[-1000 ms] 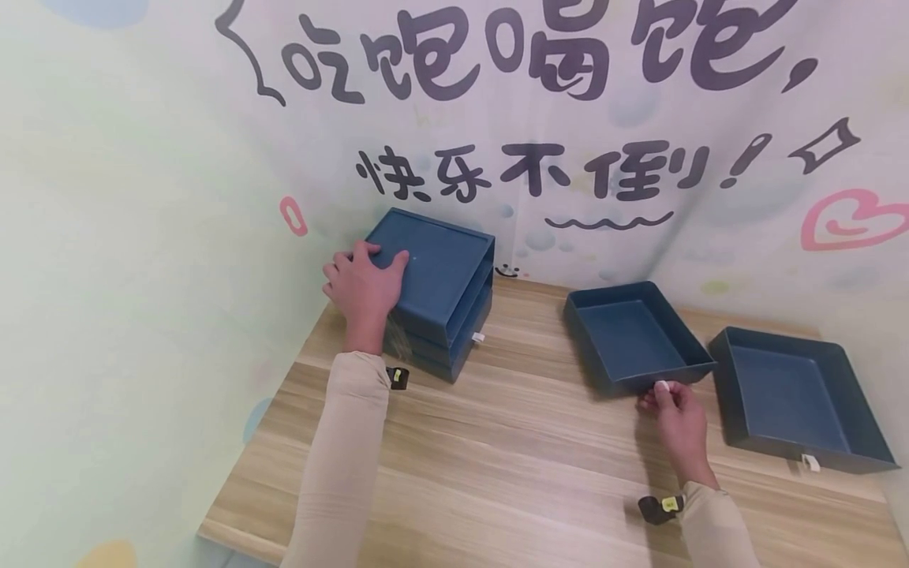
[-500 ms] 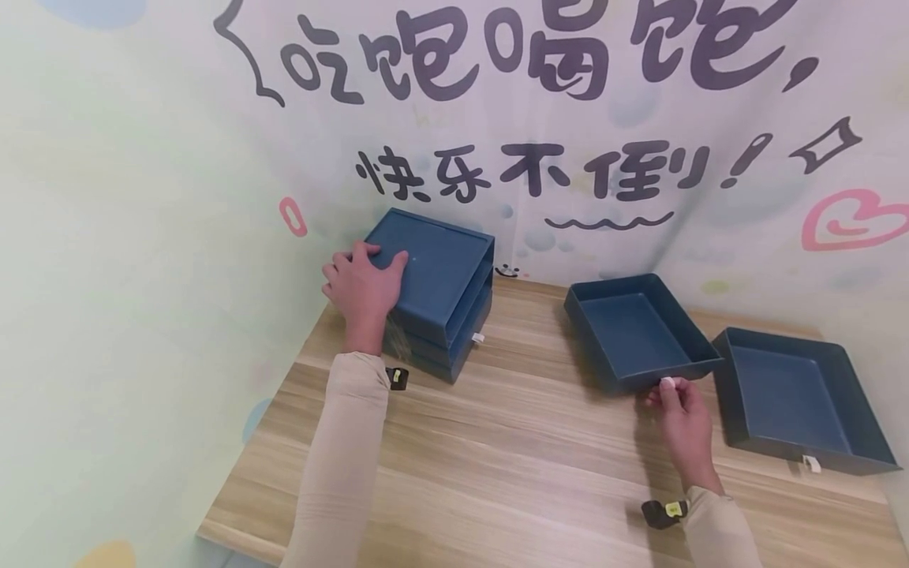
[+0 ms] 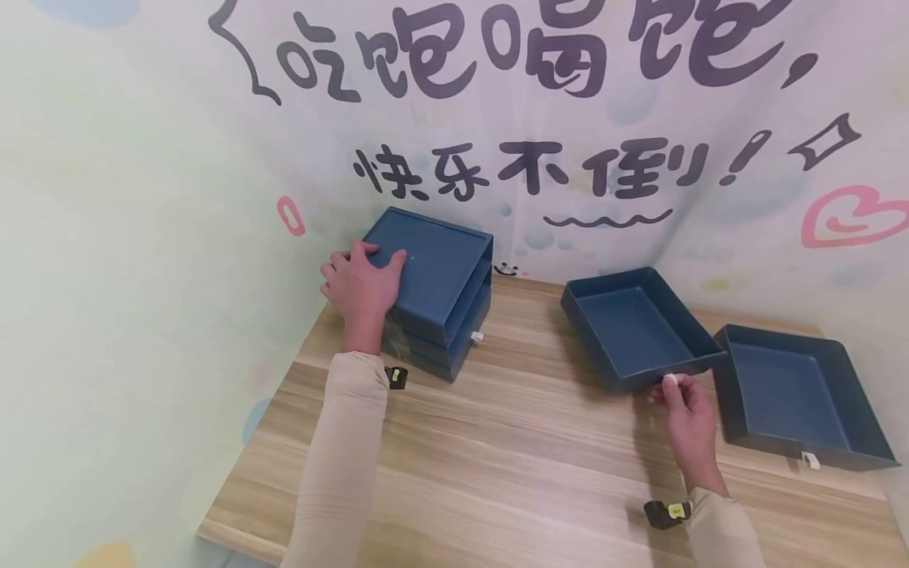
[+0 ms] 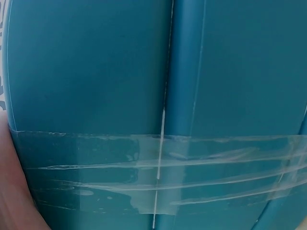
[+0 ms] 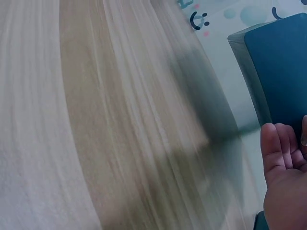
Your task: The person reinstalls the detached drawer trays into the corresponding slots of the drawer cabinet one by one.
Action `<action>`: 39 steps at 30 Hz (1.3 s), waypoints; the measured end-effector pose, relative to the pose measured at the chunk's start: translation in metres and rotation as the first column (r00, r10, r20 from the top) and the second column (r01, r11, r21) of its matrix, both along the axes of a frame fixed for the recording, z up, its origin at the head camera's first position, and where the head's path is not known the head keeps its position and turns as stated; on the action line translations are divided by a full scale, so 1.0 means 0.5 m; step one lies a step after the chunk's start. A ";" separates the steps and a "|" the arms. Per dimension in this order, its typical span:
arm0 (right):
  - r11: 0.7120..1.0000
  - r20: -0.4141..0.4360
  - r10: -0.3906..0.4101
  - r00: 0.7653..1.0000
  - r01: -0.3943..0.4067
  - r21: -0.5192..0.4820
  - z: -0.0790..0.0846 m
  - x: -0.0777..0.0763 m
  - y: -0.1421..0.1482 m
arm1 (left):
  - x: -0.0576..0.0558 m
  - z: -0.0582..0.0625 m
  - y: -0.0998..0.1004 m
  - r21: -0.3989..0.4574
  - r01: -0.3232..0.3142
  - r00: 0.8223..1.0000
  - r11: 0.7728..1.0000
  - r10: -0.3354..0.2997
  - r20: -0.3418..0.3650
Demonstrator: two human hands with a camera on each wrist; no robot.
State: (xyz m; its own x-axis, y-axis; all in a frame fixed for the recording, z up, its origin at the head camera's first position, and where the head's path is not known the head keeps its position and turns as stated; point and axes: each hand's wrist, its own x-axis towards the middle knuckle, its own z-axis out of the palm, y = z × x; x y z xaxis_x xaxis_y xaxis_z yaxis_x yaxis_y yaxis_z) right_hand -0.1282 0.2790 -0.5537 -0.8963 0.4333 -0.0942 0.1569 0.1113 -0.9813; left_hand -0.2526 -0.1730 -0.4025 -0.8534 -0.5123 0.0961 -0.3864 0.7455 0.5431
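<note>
My left hand rests with spread fingers on the left part of the top of a dark blue drawer unit. In the left wrist view, clear tape runs across the unit's side. My right hand pinches the small white pull tab at the front of a shallow blue drawer. That drawer hangs tilted above the tabletop, its shadow below it; the right wrist view shows its outer side beyond the fingers. The unit has open slots in its right-facing front, above a lower drawer with a white tab.
A second blue drawer sits on the wooden table at the right, close beside the held one, its white tab facing front. Behind the table hangs a printed cloth backdrop. The table's left edge runs along a pale wall.
The held drawer has tilted further, its back rising, and its front has shifted slightly right with my right hand. My left hand and the drawer unit stay in place.
</note>
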 end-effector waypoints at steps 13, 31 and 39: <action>0.995 -0.041 0.037 0.998 -0.033 0.096 0.016 0.005 -0.016 | -0.002 -0.001 0.001 0.000 -0.004 1.000 1.000 0.004 0.010; 0.988 -0.090 0.153 0.984 -0.149 0.044 0.014 -0.001 -0.047 | -0.001 -0.001 0.002 -0.011 -0.005 1.000 1.000 0.005 0.016; 0.974 -0.108 0.222 0.969 -0.216 0.062 0.017 0.003 -0.070 | -0.002 -0.001 0.001 -0.011 -0.006 1.000 1.000 0.006 0.010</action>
State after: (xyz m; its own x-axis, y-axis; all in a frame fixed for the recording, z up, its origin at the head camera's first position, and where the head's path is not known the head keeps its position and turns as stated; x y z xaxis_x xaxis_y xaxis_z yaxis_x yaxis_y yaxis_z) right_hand -0.1268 0.2439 -0.5453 -0.9735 0.2265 0.0308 0.0107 0.1796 -0.9837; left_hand -0.2536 -0.1725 -0.4033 -0.8511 -0.5168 0.0927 -0.3967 0.7486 0.5312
